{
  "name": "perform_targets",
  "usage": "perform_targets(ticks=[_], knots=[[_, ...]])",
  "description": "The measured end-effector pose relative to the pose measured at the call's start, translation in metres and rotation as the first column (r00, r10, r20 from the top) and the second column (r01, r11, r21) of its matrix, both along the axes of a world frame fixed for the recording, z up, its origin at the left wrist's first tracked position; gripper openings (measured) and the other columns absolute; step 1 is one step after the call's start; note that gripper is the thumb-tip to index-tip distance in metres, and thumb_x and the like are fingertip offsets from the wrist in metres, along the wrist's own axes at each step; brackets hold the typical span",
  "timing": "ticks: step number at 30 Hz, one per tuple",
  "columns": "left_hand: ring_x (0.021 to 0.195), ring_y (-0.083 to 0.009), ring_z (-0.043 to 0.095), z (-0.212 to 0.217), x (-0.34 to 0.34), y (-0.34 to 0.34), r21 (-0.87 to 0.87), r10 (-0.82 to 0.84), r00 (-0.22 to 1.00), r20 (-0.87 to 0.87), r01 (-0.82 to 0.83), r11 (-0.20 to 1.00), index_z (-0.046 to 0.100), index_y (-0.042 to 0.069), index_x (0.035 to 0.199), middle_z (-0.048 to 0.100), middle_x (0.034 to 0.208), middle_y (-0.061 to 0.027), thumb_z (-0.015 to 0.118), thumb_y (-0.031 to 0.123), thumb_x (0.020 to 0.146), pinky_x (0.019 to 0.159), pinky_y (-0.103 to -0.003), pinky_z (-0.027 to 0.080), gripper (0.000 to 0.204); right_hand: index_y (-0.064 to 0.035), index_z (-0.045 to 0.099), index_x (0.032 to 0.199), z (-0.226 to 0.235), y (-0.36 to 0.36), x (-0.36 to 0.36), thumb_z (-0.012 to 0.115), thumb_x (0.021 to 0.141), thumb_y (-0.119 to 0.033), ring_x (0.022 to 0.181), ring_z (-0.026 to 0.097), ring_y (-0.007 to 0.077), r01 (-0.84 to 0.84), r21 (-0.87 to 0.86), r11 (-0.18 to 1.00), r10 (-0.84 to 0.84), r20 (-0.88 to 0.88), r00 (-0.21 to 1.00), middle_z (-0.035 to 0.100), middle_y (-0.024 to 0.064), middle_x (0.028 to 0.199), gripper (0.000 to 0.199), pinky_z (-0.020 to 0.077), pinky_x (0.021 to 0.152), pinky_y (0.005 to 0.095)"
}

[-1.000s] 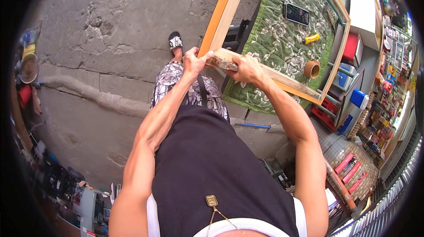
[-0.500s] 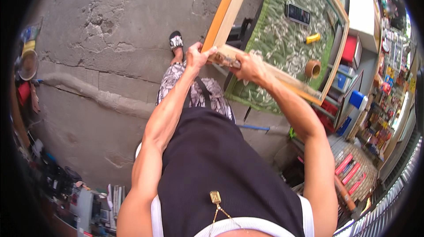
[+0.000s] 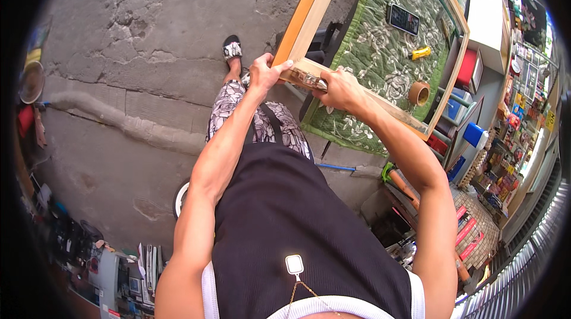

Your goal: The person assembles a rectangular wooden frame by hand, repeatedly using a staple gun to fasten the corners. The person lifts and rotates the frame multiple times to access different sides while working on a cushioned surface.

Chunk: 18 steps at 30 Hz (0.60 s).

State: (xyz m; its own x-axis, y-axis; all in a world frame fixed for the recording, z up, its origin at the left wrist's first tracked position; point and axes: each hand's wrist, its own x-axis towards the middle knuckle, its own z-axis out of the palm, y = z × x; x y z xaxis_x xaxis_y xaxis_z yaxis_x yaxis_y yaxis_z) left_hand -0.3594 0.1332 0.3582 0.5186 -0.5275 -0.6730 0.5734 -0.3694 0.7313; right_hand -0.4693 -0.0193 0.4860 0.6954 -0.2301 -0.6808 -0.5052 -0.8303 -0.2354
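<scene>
A large wooden frame (image 3: 310, 13), orange on its outer left side and pale on the inner wood, is tilted over a table. My left hand (image 3: 265, 74) grips its near left corner, thumb along the edge. My right hand (image 3: 344, 90) is closed around a shiny metal hand tool (image 3: 310, 80), which lies against the near side of the frame beside that corner. The tool's exact kind is hard to make out, since my fingers cover its right end. Through the frame I see a green quilted cloth (image 3: 363, 51) with white flowers.
On the cloth lie a phone (image 3: 403, 19), a small yellow tool (image 3: 420, 52) and a brown tape roll (image 3: 419, 93). Crowded shelves (image 3: 523, 123) run along the right. A blue rod (image 3: 336, 167) is near my legs; the concrete floor (image 3: 119, 51) is cracked.
The view has shifted slightly. My hands keep their hold on the frame corner and the metal tool, with almost no movement relative to the frame.
</scene>
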Motion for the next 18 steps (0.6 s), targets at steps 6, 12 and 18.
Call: perform_targets(ticks=[6, 12, 18], knots=[[0.066, -0.0179, 0.065, 0.014, -0.005, -0.004, 0.06, 0.018, 1.0, 0.021, -0.019, 0.998, 0.061, -0.004, 0.082, 0.065, 0.08, -0.0136, 0.078, 0.028, 0.07, 0.052, -0.031, 0.059, 0.038, -0.0015, 0.061, 0.077, -0.014, 0.007, -0.013, 0.073, 0.069, -0.03, 0.069, 0.063, 0.0382, 0.048, -0.045, 0.998, -0.044, 0.098, 0.994, 0.063, 0.0201, 0.071, 0.032, 0.0507, 0.065, 0.046], [0.069, -0.0185, 0.067, 0.006, -0.002, 0.001, 0.013, -0.012, 1.0, 0.003, 0.012, 1.0, 0.063, -0.005, 0.086, 0.067, 0.082, -0.0138, 0.079, 0.029, 0.07, 0.053, -0.03, 0.058, 0.042, -0.0006, 0.059, 0.085, -0.013, 0.009, -0.019, 0.069, 0.073, -0.03, 0.075, 0.063, 0.0374, -0.009, 0.018, 1.0, 0.005, 0.222, 0.975, 0.064, 0.0204, 0.081, 0.033, 0.0503, 0.065, 0.0448], [0.07, -0.0179, 0.067, 0.019, 0.003, 0.002, 0.056, -0.055, 0.996, 0.065, 0.051, 0.997, 0.063, -0.006, 0.09, 0.067, 0.083, -0.0142, 0.078, 0.031, 0.07, 0.054, -0.03, 0.058, 0.045, 0.0033, 0.057, 0.095, 0.006, 0.003, -0.024, 0.062, 0.082, -0.024, 0.09, 0.059, 0.0413, 0.048, 0.182, 0.982, -0.086, 0.206, 0.975, 0.062, 0.0251, 0.088, 0.031, 0.0466, 0.079, 0.0456]])
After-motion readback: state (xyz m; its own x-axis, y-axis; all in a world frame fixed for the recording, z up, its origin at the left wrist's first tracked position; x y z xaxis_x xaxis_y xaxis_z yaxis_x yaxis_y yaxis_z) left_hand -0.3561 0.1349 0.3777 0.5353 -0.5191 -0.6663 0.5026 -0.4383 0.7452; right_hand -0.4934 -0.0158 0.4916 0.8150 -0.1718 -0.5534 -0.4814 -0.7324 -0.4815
